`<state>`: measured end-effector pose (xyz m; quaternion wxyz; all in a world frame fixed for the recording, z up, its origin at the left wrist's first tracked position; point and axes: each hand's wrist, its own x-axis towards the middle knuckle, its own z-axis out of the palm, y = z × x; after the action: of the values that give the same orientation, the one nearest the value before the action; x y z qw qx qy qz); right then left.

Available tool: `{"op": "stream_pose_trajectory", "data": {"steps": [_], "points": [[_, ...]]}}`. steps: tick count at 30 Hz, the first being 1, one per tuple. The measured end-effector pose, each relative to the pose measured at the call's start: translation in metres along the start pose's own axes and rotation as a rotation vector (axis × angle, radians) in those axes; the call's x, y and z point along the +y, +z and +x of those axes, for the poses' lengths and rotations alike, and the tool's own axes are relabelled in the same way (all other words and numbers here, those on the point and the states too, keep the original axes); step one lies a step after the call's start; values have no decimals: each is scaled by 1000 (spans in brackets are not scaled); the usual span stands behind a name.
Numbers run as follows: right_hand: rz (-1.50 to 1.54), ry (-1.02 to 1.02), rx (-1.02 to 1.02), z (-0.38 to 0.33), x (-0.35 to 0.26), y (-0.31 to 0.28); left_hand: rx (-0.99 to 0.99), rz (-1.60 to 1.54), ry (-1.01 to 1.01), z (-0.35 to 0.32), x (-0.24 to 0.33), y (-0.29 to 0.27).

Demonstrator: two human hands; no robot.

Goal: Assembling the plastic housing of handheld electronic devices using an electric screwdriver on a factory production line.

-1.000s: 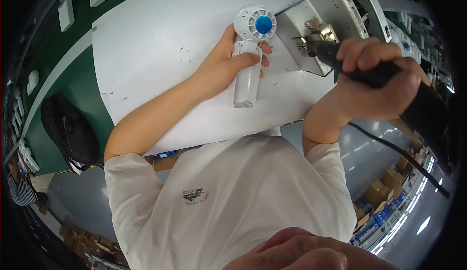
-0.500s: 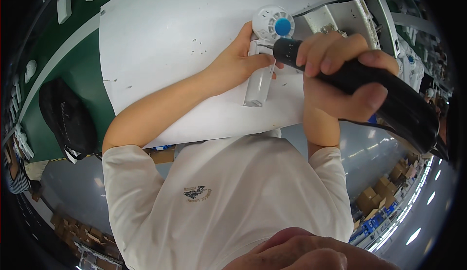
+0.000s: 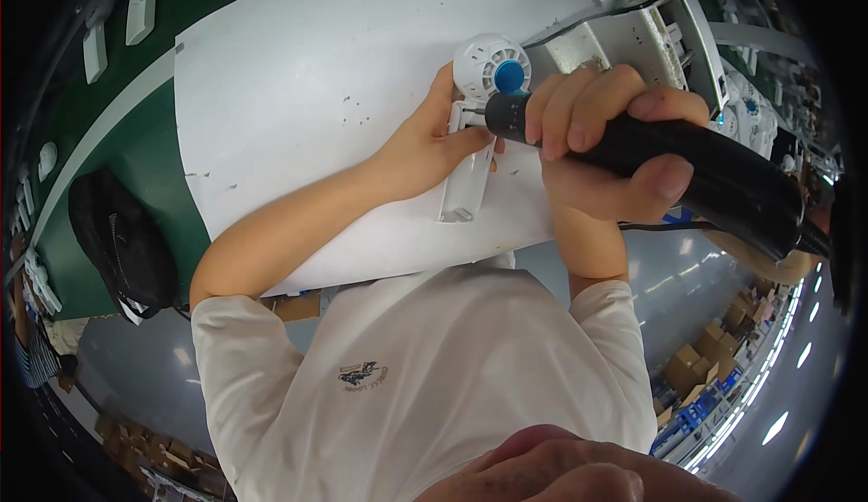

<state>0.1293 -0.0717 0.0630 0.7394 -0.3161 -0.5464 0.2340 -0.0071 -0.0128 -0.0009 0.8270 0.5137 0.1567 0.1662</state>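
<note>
My left hand [image 3: 434, 145] is closed around the neck of a white handheld fan [image 3: 467, 181], thumb across its front. The fan's round slotted head [image 3: 479, 61] has a blue disc at its centre, and its handle points toward me. In my right hand [image 3: 615, 136] is a black electric screwdriver [image 3: 723, 163], fingers wrapped round its body. The screwdriver's thin bit reaches the top of the handle, just below the fan head. Whether a screw sits under the bit is too small to tell.
A white sheet [image 3: 280, 77] covers the green table [image 3: 163, 149]. Tiny dark bits lie on it. A light-coloured metal bin [image 3: 633, 45] stands at the far right, with more white fans [image 3: 750, 108] beyond. A black bag [image 3: 122, 240] lies on the left. Cartons [image 3: 701, 357] are stacked at lower right.
In the picture, the fan, both hands and the screwdriver sit slightly lower and further left, as the view has shifted a little. Both grips and the bit's place at the handle look the same.
</note>
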Motion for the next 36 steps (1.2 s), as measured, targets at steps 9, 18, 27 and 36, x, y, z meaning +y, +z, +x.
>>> {"op": "stream_pose_trajectory", "data": {"steps": [9,18,27,36], "points": [[-42,65,8,-3,-3,6,-13,-7,-16,-1,-2,-3],[-8,-119,124,1,-51,-21,163,21,-168,17,19,7],[-948,-49,263,-80,-77,-47,750,1068,153,227,79,-184],[-824,70,234,-116,-43,-50,391,897,311,83,79,-40]]}}
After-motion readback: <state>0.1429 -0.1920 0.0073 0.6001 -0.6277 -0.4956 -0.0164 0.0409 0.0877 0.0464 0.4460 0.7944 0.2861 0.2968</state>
